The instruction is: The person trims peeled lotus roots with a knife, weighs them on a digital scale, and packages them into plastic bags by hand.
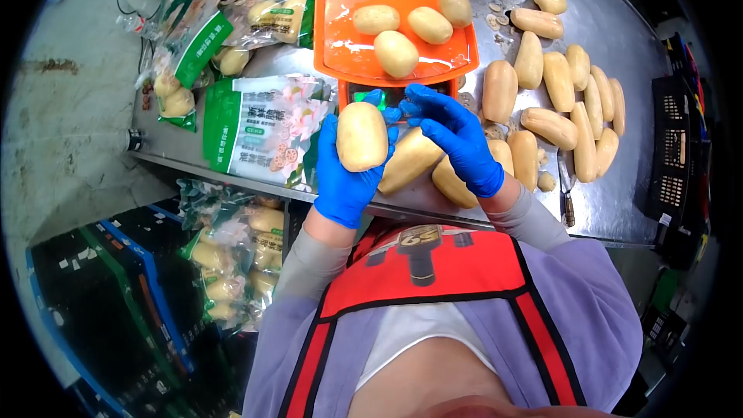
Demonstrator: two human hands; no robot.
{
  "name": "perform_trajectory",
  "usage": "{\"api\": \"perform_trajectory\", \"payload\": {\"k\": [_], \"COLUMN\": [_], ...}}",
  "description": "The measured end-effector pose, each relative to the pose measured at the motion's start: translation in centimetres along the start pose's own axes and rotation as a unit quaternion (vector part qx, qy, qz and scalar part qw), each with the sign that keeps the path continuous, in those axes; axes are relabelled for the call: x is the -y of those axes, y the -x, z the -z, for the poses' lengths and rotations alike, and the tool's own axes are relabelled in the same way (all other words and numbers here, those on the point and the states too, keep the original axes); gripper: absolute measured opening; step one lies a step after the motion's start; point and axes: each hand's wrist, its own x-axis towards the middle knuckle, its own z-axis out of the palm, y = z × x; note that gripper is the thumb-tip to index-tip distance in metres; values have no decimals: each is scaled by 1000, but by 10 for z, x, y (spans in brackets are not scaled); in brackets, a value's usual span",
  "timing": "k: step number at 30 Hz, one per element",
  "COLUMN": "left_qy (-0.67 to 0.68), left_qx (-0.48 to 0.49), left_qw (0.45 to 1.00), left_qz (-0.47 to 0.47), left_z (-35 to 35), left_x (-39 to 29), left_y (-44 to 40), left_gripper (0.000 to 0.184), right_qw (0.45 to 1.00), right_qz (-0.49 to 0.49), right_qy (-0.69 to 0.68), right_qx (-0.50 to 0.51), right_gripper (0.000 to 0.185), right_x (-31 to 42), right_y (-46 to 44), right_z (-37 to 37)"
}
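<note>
A short, pale peeled lotus root piece (pixel 362 137) rests in my blue-gloved left hand (pixel 345 178), whose fingers curl round its sides. To the right, my gloved right hand (pixel 455 139) is raised with its fingers apart, loosely bent and holding nothing. Just beyond both hands is an orange tray (pixel 340 54) on a scale, with several rounded lotus root pieces in it. Longer lotus roots (pixel 410 161) lie partly under my right hand. A flat, printed green-and-white bag (pixel 267 133) lies left of my left hand.
Many lotus roots (pixel 557 82) cover the right of the metal table (pixel 619 213), with a knife (pixel 569 200) near its front edge. Filled bags (pixel 271 19) are heaped at the back left; more filled bags (pixel 224 263) sit below the table. A black crate (pixel 670 147) stands at the right.
</note>
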Motion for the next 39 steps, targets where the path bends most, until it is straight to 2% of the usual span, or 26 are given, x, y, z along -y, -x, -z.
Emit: {"api": "perform_trajectory", "payload": {"k": [1,2,6,8,11,13,14,15,17,19,20,22,25,27,29,30,31,33,37,39], "left_qy": [6,6,2,4,-60,-119,-119,-157,-195,-349,-348,-401,-439,-439,-381,-367,-367,-391,-445,-454], "left_qx": [41,41,-30,-57,-49,-105,-105,-102,-98,-80,-75,-56,-32,-32,-47,-64,-63,-81,-74,-70], "left_qw": [999,999,999,998,995,980,980,971,960,899,901,869,850,849,882,888,889,877,858,858], "left_qz": [16,16,-9,-21,-61,-123,-123,-151,-177,-251,-249,-284,-290,-294,-273,-269,-268,-266,-246,-227], "left_z": [-1,-4,-4,0,2,4,8,13,16,14,11,5,8,20,29,35,39,44,41,41], "left_x": [0,0,3,4,7,11,12,13,16,21,23,26,20,14,6,4,2,1,6,7], "left_y": [0,1,-3,-5,-6,-9,-9,-9,-8,-7,-6,-4,-7,-9,-8,-8,-8,-9,-13,-15], "left_gripper": [64,64,61,60,58,54,54,49,45,44,44,41,37,33,30,29,29,30,35,36], "right_qw": [1000,1000,1000,1000,997,996,995,995,999,1000,1000,1000,996,979,981,928,894,860,870,787], "right_qz": [-7,-15,-14,-14,8,1,-5,-5,19,10,3,26,58,104,49,126,152,222,194,289], "right_qy": [0,0,-3,14,65,76,87,87,5,-5,-14,3,71,144,123,304,387,444,447,539], "right_qx": [3,5,10,16,44,43,42,42,39,26,14,18,17,-104,-143,-173,-166,-119,-76,-85], "right_gripper": [48,47,48,54,60,63,65,65,68,68,69,69,66,62,60,60,60,58,56,57], "right_x": [-1,-2,-4,-12,-6,-6,-6,-8,-14,-25,-28,-27,-26,-34,-13,-16,-10,-4,-13,-15], "right_y": [3,5,11,14,15,16,15,14,11,9,7,4,-2,-13,-19,-26,-30,-43,-68,-77], "right_z": [-1,-2,-10,-11,-18,-22,-24,-27,-35,-43,-44,-38,-17,12,41,62,76,89,88,83]}}
